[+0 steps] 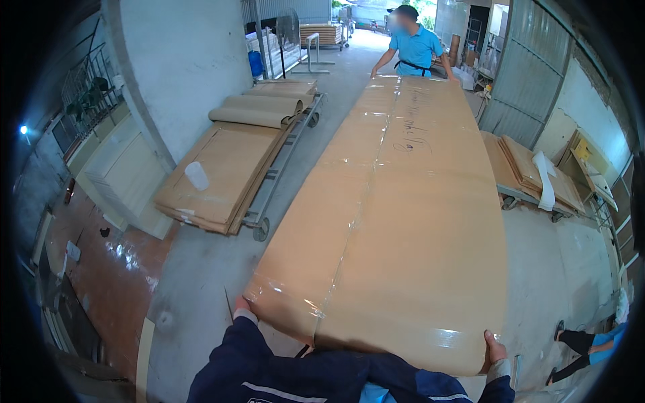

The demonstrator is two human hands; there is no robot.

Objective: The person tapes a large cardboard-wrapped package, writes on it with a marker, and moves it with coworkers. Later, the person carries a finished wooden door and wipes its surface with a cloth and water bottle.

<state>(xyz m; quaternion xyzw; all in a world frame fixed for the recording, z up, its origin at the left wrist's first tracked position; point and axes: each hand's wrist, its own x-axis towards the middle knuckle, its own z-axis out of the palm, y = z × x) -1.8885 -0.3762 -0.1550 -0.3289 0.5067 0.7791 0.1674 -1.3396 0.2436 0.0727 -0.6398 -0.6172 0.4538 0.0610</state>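
A long, flat cardboard-wrapped package stretches away from me, with clear tape along its lengthwise seam and handwriting near the far end. My left hand grips its near left corner; most of the fingers are hidden beneath the edge. At the near right corner, my right hand is closed round the side with the thumb on the upper part. A person in a blue shirt holds the far end with both hands.
On the left stands a wheeled cart with stacked cardboard sheets, a brown roll and a translucent container. Another loaded cart is at the right. A second person is partly visible at lower right. White panels lean at left.
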